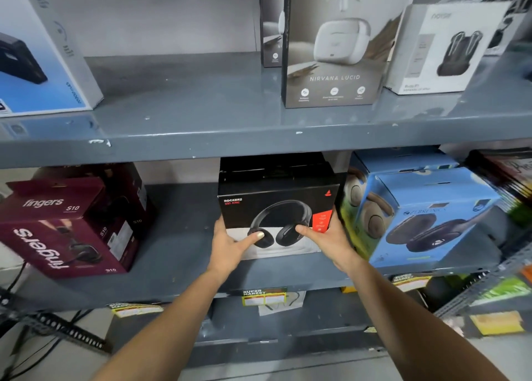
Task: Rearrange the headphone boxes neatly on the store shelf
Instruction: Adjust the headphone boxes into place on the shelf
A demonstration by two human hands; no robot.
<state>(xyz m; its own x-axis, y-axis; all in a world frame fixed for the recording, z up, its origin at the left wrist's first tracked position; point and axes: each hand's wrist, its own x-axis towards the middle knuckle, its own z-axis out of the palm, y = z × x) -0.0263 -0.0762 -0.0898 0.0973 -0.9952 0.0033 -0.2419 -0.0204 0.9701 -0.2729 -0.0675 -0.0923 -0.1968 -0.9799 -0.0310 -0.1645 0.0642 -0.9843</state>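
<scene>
A black headphone box (276, 196) stands upright in the middle of the grey middle shelf (184, 231), with another black box behind it. My left hand (230, 245) grips its lower left corner, thumb across the front. My right hand (328, 239) grips its lower right side, thumb on the front too. To the left a maroon headphone box (66, 225) lies turned at an angle. To the right stands a blue headphone box (431, 216), with a second blue box (403, 161) behind it.
The upper shelf (201, 112) holds a grey earbud box (336, 43), a white earbud box (443, 49) and a blue-and-white box (37, 43) at far left. Yellow price tags (264, 295) hang from the shelf edge. Dark packages (509, 173) sit at far right.
</scene>
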